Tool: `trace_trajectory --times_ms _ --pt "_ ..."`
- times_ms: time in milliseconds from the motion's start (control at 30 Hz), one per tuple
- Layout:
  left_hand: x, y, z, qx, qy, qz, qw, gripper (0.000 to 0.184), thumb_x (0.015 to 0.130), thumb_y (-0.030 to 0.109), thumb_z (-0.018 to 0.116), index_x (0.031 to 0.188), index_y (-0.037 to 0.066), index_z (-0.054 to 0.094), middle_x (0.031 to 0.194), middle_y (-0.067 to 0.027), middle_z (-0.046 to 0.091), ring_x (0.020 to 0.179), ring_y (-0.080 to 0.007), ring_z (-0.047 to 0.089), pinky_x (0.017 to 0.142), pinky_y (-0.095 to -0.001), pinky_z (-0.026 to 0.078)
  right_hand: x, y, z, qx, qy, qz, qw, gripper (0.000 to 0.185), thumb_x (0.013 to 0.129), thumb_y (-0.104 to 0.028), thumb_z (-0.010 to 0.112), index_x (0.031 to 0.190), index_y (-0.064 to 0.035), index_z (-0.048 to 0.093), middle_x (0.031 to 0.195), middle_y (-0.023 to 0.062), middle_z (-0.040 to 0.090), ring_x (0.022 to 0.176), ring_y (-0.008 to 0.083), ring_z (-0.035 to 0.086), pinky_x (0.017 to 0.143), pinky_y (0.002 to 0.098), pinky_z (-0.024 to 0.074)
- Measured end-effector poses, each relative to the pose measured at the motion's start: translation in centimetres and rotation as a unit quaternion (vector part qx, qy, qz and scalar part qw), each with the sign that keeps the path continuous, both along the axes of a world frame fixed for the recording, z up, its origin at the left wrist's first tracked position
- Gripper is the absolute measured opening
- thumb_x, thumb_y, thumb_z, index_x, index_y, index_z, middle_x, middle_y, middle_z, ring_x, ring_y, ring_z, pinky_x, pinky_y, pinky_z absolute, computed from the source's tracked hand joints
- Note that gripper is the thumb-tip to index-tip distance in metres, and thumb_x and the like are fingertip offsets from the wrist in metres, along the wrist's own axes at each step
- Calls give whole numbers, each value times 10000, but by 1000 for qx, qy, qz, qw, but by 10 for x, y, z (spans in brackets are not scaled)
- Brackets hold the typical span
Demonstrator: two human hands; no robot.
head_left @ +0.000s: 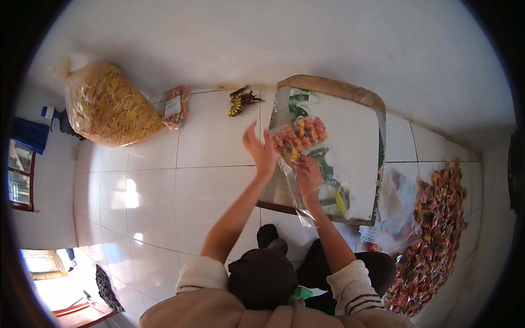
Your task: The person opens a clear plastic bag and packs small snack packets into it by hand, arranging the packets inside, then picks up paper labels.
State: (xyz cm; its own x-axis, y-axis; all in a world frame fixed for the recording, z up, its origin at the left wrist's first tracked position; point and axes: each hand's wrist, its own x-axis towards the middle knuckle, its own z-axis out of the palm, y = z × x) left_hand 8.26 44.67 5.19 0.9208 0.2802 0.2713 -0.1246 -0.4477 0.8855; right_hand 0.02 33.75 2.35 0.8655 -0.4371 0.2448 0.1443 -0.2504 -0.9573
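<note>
A clear plastic bag (292, 183) with small red, orange and yellow packets (288, 143) in its upper part lies over a low white board (350, 136). At the bag's left edge, my left hand (261, 150) has its fingers apart and nothing in its grip. My right hand (310, 176) has its fingers closed on the bag's right side, just below the packets. Beyond the hands, more colourful packets (310, 131) rest on the board. A yellow-green object (341, 202) lies near the board's front edge.
A large bag of yellow pieces (112, 104) stands at the back left, beside a filled labelled packet (176, 106). Small bananas (240, 101) lie on the tiled floor by the wall. Empty plastic bags (399, 205) and a big heap of colourful packets (432, 235) are at the right.
</note>
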Motion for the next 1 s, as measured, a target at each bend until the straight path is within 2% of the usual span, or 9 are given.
trace_trajectory --times_ms 133,200,233,300,433,633,733,800,1000 --pt "-75 -15 -28 -142 241 -11 960 704 889 314 495 1343 -74 123 1287 -275 226 1172 -319 306 966 -383 273 4 4 -1 -92 -1 17 996 291 783 -16 580 1073 -36 561 939 133 581 806 238 602 656 335 497" --pt "-85 -24 -40 60 59 -83 993 759 896 293 494 1368 -48 7 1090 -237 452 987 -253 483 814 -345 403 2 6 -4 -154 8 23 988 296 780 -29 584 1075 -44 564 949 140 583 811 248 604 648 349 493" --pt "-85 -20 -36 59 58 -83 993 759 896 293 494 1368 -48 7 1090 -237 452 987 -253 483 814 -345 403 3 9 -5 -110 7 17 994 270 777 -55 596 1046 -51 571 908 144 594 790 269 607 634 361 491" --pt "-79 -9 -24 -171 274 -212 922 796 901 247 497 1377 19 -99 731 -124 555 638 -158 541 563 -272 434 11 10 -7 -67 0 9 998 246 774 -81 607 1017 -59 579 867 147 604 770 291 610 619 374 489" --pt "-78 9 -44 -110 278 -253 920 798 903 210 500 1385 83 -123 518 -30 489 425 -107 446 417 -234 370 20 13 -5 -145 101 -14 984 134 787 -154 614 815 -27 583 667 113 610 588 277 602 563 341 470" --pt "-72 22 -34 -168 196 -348 901 758 904 258 498 1402 98 -51 638 -100 524 516 -204 510 509 -313 434 27 22 -9 -196 105 -24 975 235 830 -224 583 740 -8 554 638 154 590 592 327 597 528 388 447" --pt "-68 23 -9 -3 368 -293 882 725 901 311 491 1408 105 15 936 -209 527 765 -293 565 685 -377 466 26 20 -3 -197 87 -10 976 271 845 -238 560 711 -3 551 620 180 572 602 354 588 525 415 445" --pt "-59 15 -25 55 88 -92 990 638 897 354 475 1401 142 146 1085 -204 451 949 -302 516 801 -379 435 24 18 -2 -229 110 -5 967 281 851 -236 548 695 -2 554 612 190 566 603 363 583 525 426 446" --pt "15 -6 4 118 -26 -233 965 467 871 289 515 1314 203 391 1321 -196 301 1201 -383 316 983 -434 307 27 16 -17 -304 100 -14 947 292 868 -188 498 649 -4 560 611 206 557 576 383 565 506 449 430"
